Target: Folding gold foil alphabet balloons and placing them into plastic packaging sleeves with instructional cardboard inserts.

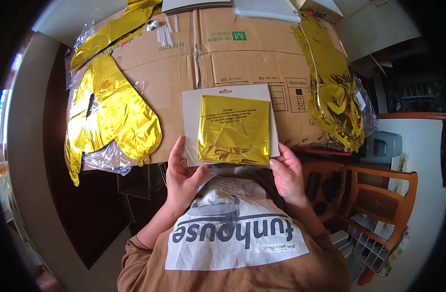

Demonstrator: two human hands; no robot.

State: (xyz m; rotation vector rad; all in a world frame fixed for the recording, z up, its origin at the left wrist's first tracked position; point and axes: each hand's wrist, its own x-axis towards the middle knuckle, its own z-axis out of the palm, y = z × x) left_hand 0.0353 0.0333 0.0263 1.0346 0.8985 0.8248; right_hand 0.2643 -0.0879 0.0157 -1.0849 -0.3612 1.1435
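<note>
Both hands pinch one packet (231,127): the left hand (181,176) grips its near-left corner, thumb on top and fingers beneath, and the right hand (287,174) clasps the near-right edge the same way. Held by the two near corners, the packet stays flat and faces up, so its folded gold foil (234,130) and grey backing card show plainly, just above the chest. It hovers over the near edge of a flattened cardboard box (218,53), which serves as a work surface. On the box to the left lies a flat gold balloon (111,117), with another balloon (113,31) farther off; a crinkled gold balloon (335,87) stretches along the right. White straws (164,34) rest at the far side. A wooden chair (379,199) stands near right.
</note>
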